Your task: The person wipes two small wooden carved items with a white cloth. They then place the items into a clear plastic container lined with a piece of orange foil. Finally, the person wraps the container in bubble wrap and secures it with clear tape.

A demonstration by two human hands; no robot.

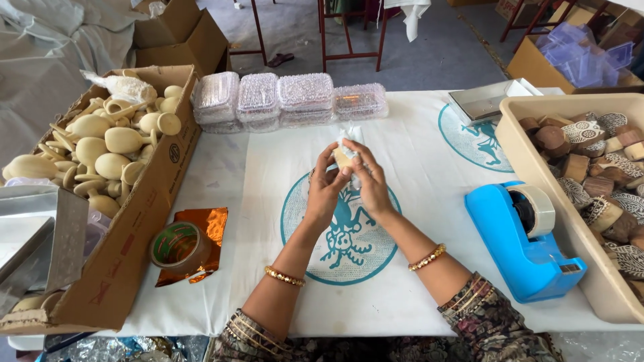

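My left hand point(327, 182) and my right hand point(368, 178) meet above the middle of the white printed tablecloth point(416, 161). Between their fingertips they pinch a small pale object point(343, 157) partly wrapped in clear plastic film point(351, 134). Both hands grip it from opposite sides, the fingers curled around it. Much of the object is hidden by my fingers. Gold bangles circle both wrists.
A cardboard box point(144, 201) of pale wooden goblets stands at left, with a tape roll point(176, 245) on copper foil beside it. Stacked clear plastic boxes point(288, 99) line the back. A blue tape dispenser point(523, 238) and a beige bin point(537, 167) of carved wooden blocks sit at right.
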